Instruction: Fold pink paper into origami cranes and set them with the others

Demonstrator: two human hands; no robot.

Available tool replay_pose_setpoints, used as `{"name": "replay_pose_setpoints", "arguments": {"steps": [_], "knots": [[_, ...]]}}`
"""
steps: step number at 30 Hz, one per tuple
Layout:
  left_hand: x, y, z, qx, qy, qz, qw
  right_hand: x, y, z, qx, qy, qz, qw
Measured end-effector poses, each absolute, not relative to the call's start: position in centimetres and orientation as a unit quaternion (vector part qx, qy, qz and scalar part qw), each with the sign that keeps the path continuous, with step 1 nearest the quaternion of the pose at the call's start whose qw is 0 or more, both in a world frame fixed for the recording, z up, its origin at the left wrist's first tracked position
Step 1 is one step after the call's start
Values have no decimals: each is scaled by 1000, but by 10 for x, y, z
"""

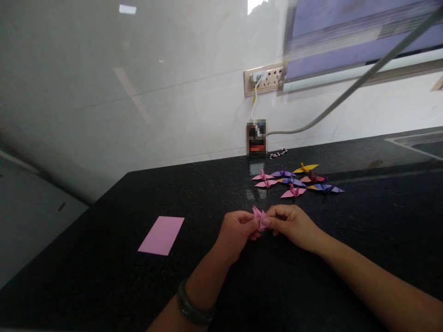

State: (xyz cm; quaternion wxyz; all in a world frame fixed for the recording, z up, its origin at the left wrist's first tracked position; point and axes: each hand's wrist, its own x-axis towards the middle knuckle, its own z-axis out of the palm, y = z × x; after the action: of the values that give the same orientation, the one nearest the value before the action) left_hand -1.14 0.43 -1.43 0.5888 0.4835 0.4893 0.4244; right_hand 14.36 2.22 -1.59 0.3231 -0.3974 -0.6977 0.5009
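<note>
A small pink folded-paper crane (259,216) is held between both hands above the black countertop, its pointed tips sticking up. My left hand (238,230) pinches its left side between thumb and fingers. From the right, my right hand (290,224) grips the other side, the thumb pressed on the paper. Fingertips cover the crane's lower part. Just beyond the hands lie several finished paper cranes, among them a pink crane (293,191), a yellow crane (306,168) and a purple crane (325,187). Off to the left, a flat pink paper sheet (161,235) rests on the counter.
The black countertop (104,258) meets a pale tiled wall (173,92). Against the wall stands a small blurred-out device (257,140), cabled to the wall socket (265,79). A thick grey cable (346,97) slants to the upper right. A patterned strip (278,153) lies nearby.
</note>
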Motion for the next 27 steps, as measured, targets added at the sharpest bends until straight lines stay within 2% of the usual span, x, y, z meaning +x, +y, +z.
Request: {"name": "replay_pose_setpoints", "arguments": {"steps": [11,19,27], "knots": [[-10,2,-10,490,480,408,603,142,22,-18,-415,-709,469,325],[-10,3,-13,497,456,409,615,141,25,-23,-382,-657,537,365],[-9,3,-12,498,494,412,582,138,21,-26,-380,-672,491,403]]}}
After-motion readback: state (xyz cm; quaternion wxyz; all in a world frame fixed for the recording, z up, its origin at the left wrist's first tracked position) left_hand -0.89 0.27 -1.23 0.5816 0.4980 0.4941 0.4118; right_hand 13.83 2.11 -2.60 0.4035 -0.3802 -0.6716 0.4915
